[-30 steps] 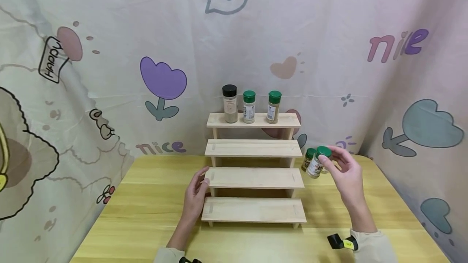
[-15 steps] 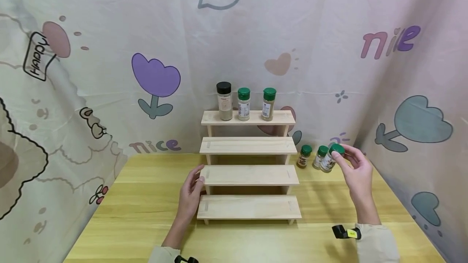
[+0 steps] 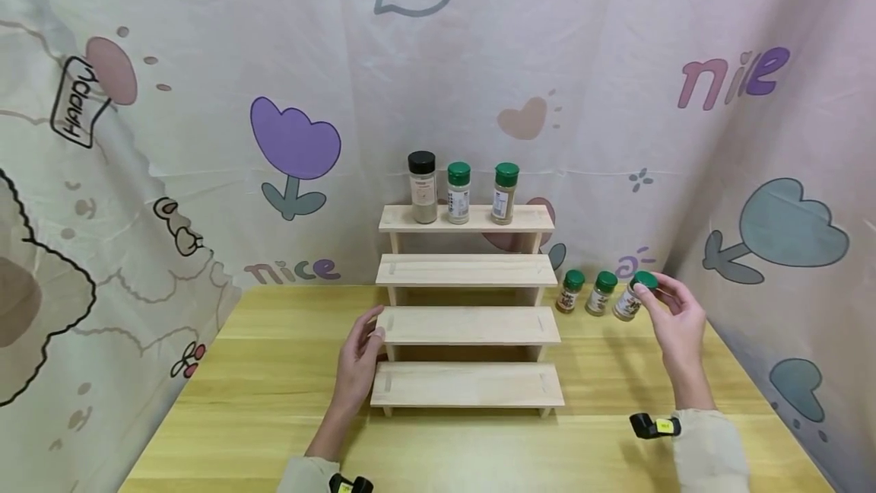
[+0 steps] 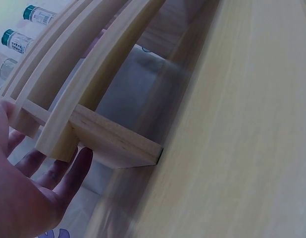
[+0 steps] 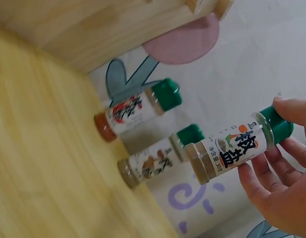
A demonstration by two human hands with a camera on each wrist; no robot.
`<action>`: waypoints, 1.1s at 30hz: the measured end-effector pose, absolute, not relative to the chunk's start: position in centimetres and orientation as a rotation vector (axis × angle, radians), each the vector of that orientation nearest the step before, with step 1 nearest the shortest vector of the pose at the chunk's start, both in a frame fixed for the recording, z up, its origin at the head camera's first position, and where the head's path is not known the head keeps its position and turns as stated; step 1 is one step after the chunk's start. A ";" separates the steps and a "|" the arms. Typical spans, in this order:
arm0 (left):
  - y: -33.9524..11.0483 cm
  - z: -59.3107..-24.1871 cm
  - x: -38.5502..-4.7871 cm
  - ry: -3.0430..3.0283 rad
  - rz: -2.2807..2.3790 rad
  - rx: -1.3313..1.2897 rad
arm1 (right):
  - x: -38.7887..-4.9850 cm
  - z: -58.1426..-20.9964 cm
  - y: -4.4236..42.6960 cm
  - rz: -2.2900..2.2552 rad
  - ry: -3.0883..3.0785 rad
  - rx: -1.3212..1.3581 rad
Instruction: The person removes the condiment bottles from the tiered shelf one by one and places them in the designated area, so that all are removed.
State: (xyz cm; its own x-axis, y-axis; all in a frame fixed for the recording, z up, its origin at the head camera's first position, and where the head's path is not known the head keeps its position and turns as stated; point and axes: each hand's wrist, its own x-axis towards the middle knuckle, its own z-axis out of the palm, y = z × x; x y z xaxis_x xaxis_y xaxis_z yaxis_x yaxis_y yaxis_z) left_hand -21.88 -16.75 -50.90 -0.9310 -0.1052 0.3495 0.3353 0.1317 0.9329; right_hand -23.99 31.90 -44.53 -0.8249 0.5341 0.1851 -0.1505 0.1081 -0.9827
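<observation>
In the head view my right hand [image 3: 680, 326] pinches a green-lidded spice jar [image 3: 627, 303] by its lid. In the right wrist view this jar [image 5: 229, 151] has a white label and pale brown contents; whether its base touches the table cannot be told. Beside it two more green-lidded spice jars stand, one with reddish contents [image 3: 569, 293] and one paler [image 3: 601, 295]. My left hand [image 3: 357, 356] rests against the left end of the tiered wooden rack [image 3: 468, 326]; its loosely bent fingers [image 4: 76, 171] touch a board's end in the left wrist view.
On the rack's top tier stand a black-capped spice jar [image 3: 423, 189] and two green-lidded jars, one whitish [image 3: 458, 195] and one brownish [image 3: 504, 195]. The rack sits on a wooden table [image 3: 274, 379]. Behind it hangs a printed cloth [image 3: 582, 44].
My right hand has carried its jar to the right and lowered it past the paler jar, at the right end of the row. The left hand stays at the rack; the head view has shifted slightly.
</observation>
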 end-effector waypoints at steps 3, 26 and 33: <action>-16.8 -50.8 -22.0 -2.082 -1.857 -0.216 | -24.6 -44.7 32.6 1.754 -1.904 -0.387; -16.9 -51.0 -21.6 -2.094 -1.883 -0.187 | -28.7 -47.4 35.8 1.552 -2.186 -0.437; -16.7 -51.0 -21.8 -2.086 -1.893 -0.211 | -28.9 -48.2 36.4 1.507 -2.263 -0.468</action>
State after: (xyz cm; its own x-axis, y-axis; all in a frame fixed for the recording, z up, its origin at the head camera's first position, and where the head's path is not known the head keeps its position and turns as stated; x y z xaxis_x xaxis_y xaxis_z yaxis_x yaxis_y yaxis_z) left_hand -21.78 -16.74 -50.95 -0.9393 -0.1010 0.3279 0.3166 0.1130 0.9418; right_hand -28.86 36.38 -48.21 -0.8722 0.4723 0.1274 0.0644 0.3691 -0.9272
